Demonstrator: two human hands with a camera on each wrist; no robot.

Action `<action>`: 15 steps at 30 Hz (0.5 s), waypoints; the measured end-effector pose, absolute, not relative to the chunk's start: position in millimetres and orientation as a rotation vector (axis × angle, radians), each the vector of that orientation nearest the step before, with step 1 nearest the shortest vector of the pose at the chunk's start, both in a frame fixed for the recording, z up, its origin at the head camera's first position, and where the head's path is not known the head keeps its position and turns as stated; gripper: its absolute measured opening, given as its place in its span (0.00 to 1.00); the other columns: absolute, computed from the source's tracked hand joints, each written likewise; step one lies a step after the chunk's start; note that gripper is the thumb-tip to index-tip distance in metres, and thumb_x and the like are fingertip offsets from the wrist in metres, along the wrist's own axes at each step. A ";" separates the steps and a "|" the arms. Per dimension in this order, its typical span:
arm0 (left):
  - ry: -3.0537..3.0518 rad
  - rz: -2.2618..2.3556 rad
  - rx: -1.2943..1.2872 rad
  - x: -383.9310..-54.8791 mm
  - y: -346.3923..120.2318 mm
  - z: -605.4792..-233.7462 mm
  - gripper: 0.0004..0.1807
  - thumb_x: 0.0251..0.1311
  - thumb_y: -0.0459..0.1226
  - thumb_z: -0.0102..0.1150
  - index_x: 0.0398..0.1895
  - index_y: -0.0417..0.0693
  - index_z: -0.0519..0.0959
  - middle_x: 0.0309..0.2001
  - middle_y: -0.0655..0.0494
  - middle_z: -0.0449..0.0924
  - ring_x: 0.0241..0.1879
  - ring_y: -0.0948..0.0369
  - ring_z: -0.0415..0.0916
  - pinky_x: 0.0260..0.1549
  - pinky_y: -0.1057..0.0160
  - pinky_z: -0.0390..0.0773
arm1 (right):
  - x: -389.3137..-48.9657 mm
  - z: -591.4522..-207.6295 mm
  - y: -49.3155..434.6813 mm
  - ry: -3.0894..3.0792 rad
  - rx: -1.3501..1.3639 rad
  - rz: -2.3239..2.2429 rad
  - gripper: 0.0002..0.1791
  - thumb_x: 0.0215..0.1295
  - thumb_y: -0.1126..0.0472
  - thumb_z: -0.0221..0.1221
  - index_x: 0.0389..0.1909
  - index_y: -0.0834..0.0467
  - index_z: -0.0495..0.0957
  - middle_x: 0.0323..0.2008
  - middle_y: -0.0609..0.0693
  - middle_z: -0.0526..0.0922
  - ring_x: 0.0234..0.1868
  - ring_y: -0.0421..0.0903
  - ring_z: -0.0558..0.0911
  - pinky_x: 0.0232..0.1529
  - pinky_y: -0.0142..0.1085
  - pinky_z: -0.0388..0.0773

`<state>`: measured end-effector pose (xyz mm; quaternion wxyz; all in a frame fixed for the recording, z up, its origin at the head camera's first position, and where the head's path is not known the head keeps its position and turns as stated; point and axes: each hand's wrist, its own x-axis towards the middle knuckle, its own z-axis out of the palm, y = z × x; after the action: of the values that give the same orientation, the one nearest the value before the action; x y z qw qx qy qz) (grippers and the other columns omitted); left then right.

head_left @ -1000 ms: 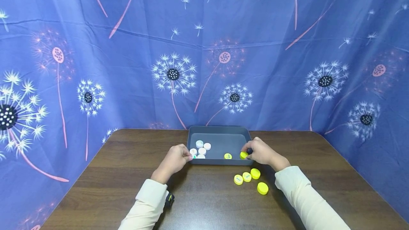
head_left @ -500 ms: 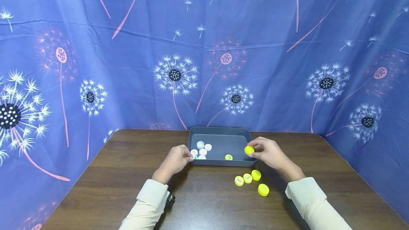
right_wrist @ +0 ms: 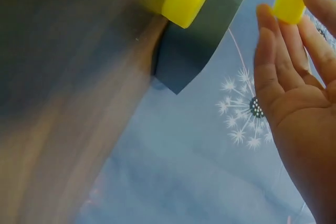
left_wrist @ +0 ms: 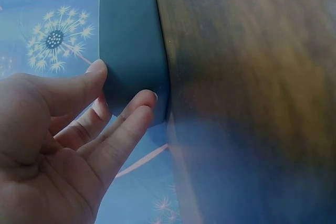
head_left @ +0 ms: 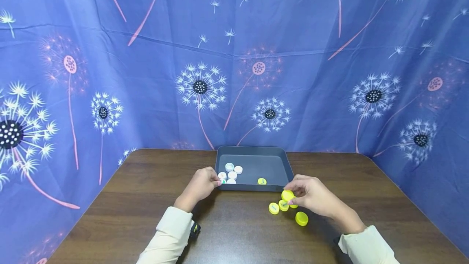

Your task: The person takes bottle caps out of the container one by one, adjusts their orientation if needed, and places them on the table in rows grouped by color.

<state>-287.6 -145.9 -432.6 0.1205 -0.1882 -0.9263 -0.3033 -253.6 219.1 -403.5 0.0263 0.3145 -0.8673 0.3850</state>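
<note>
Just in front of the tray (head_left: 256, 165), the right hand (head_left: 311, 195) held a yellow cap (head_left: 287, 195) pinched between thumb and fingers, near the loose yellow caps (head_left: 301, 218) on the worktop (head_left: 234, 227). The left hand (head_left: 199, 185) pinched the tray's left front corner. Inside lay white caps (head_left: 232, 175) and, well to their right, a lone yellow disc (head_left: 261, 181).

Behind the left grip (head_left: 199, 183), a plain cream left sleeve (head_left: 161, 245) is worn, ended in a broad cuff (head_left: 174, 218); by it, a small black object (head_left: 195, 229) touched with yellow is seen. Behind the right grip (head_left: 313, 195), a matching right sleeve (head_left: 376, 251) is worn.
</note>
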 end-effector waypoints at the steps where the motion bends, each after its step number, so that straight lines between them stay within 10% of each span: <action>1: -2.701 -0.886 -0.556 -287.5 -145.8 -432.8 0.07 0.55 0.29 0.69 0.21 0.44 0.84 0.28 0.60 0.77 0.32 0.63 0.76 0.36 0.60 0.77 | -251.2 -404.7 219.2 -2.694 0.991 1.183 0.15 0.50 0.69 0.74 0.41 0.58 0.85 0.34 0.45 0.81 0.33 0.41 0.81 0.33 0.34 0.80; 15: -2.685 -0.893 -0.561 -287.4 -144.3 -435.2 0.08 0.55 0.29 0.69 0.20 0.45 0.84 0.28 0.61 0.76 0.31 0.64 0.74 0.36 0.61 0.77 | -241.2 -418.5 217.4 -2.854 1.155 0.878 0.15 0.42 0.66 0.77 0.32 0.51 0.86 0.30 0.37 0.78 0.32 0.35 0.77 0.33 0.30 0.77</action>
<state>-287.4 -144.3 -435.2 0.1281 -0.1928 -0.9231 -0.3070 -241.2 217.4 -418.5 -0.0299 0.3606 -0.8910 0.2742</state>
